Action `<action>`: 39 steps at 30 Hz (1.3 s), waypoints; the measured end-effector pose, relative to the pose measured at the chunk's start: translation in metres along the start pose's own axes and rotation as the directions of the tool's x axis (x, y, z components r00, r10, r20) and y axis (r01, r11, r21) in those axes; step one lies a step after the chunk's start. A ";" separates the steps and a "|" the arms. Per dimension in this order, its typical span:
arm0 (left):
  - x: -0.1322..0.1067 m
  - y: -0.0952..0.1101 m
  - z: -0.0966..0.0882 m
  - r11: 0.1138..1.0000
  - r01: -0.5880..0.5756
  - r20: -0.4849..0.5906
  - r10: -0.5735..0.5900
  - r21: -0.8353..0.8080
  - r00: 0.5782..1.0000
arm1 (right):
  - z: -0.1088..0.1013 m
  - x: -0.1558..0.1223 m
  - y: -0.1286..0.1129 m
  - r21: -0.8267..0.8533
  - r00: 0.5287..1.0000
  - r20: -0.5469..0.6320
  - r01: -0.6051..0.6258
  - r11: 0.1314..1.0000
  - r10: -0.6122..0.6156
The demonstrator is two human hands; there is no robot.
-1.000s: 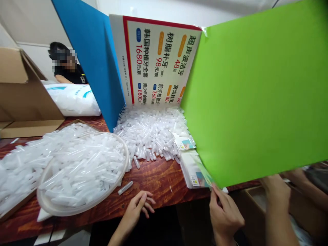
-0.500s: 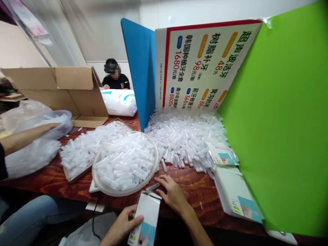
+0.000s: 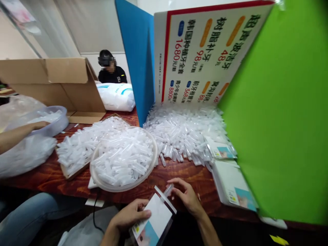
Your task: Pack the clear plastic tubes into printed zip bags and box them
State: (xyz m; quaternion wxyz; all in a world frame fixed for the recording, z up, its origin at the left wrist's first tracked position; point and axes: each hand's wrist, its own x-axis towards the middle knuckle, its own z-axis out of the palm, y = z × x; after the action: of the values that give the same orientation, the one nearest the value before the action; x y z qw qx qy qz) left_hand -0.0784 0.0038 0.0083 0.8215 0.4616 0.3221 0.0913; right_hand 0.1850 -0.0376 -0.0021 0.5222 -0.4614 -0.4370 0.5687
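Observation:
My left hand (image 3: 129, 216) grips a small white carton (image 3: 153, 220) with a blue picture, its top flap open, held below the table's front edge. My right hand (image 3: 186, 198) pinches one clear plastic tube (image 3: 168, 190) at the carton's open mouth. A round clear tray (image 3: 102, 182) heaped with the same tubes stands just beyond my hands. A large loose heap of tubes (image 3: 184, 131) lies further back against the upright boards.
A stack of flat white cartons (image 3: 232, 184) lies at the right by the green board (image 3: 282, 112). Blue board (image 3: 135, 58) and printed poster (image 3: 202, 54) stand behind. Another person's arm (image 3: 15, 136) reaches into plastic bags at left; a cardboard box (image 3: 56, 85) and a seated person lie beyond.
My right hand has lifted the tube off the table and brought it to the carton's mouth. My left hand has tilted the carton toward it.

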 end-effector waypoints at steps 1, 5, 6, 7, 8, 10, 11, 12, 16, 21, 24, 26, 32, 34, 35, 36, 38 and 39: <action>0.005 0.001 0.001 1.000 0.013 0.014 -0.013 0.007 1.000 | -0.001 -0.003 0.002 0.065 0.998 -0.057 -0.033 0.997 0.037; 0.018 0.004 0.007 0.999 0.038 0.041 -0.038 0.004 0.998 | 0.002 -0.010 0.011 0.106 0.986 -0.149 -0.053 0.993 0.069; 0.019 0.004 0.008 0.999 0.035 0.053 -0.034 -0.007 0.998 | 0.005 -0.010 0.013 0.076 0.985 -0.162 -0.043 0.996 0.055; 0.019 0.004 0.008 0.999 0.031 0.070 -0.030 -0.018 0.997 | 0.008 -0.009 0.016 0.044 0.985 -0.169 -0.030 0.999 0.038; 0.018 0.002 0.008 0.999 0.029 0.086 -0.027 -0.025 0.996 | 0.013 -0.007 0.017 0.020 0.986 -0.167 -0.016 1.000 0.019; 0.014 -0.002 0.007 1.000 0.022 0.074 -0.022 -0.008 0.997 | 0.022 -0.002 0.019 0.001 0.991 -0.137 0.011 1.000 -0.011; 0.010 -0.004 0.006 1.000 0.023 0.036 -0.024 0.015 0.999 | 0.027 0.001 0.019 -0.005 0.994 -0.111 0.026 1.000 -0.026; 0.006 -0.007 0.004 0.999 0.025 -0.016 -0.025 0.044 1.000 | 0.031 0.004 0.018 -0.018 0.996 -0.077 0.040 0.999 -0.041; -0.012 -0.012 -0.004 0.993 0.035 -0.232 -0.007 0.116 0.973 | 0.046 0.021 0.009 -0.097 0.995 0.084 0.053 0.994 -0.045; -0.027 -0.004 -0.007 0.978 0.058 -0.270 -0.002 0.202 0.963 | 0.062 0.037 0.005 -0.115 0.980 0.200 0.039 0.993 -0.015; -0.026 0.001 -0.007 0.970 0.060 -0.303 0.015 0.235 0.953 | 0.068 0.041 0.010 -0.127 0.976 0.215 0.042 0.991 -0.013; -0.023 0.002 -0.007 0.958 0.069 -0.399 0.050 0.280 0.916 | 0.069 0.041 0.013 -0.144 0.977 0.212 0.068 0.987 -0.037; -0.011 0.004 -0.012 0.952 -0.023 -0.334 0.130 0.305 0.934 | 0.067 0.040 0.014 -0.324 0.939 0.314 0.245 0.914 -0.140; -0.008 0.001 -0.012 0.977 -0.048 -0.377 0.126 0.210 0.918 | 0.063 0.046 0.010 -0.434 0.939 0.293 0.299 0.850 -0.180; -0.007 -0.002 -0.012 0.986 -0.063 -0.406 0.122 0.157 0.906 | 0.061 0.051 0.009 -0.497 0.940 0.267 0.322 0.806 -0.211; -0.007 -0.004 -0.011 0.991 -0.075 -0.438 0.117 0.112 0.891 | 0.059 0.056 0.007 -0.562 0.939 0.245 0.341 0.754 -0.243; -0.010 -0.009 -0.009 0.994 -0.097 -0.489 0.105 0.040 0.866 | 0.055 0.068 0.006 -0.673 0.925 0.245 0.379 0.635 -0.292; -0.013 -0.009 -0.008 0.993 -0.116 -0.499 0.103 0.004 0.861 | 0.054 0.073 0.007 -0.715 0.915 0.263 0.397 0.575 -0.305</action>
State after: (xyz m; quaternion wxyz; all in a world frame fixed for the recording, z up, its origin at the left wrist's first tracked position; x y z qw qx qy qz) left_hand -0.0946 -0.0014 0.0034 0.7101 0.4292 0.4950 0.2578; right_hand 0.1282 0.0343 -0.0031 0.3591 -0.5076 -0.7442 0.2440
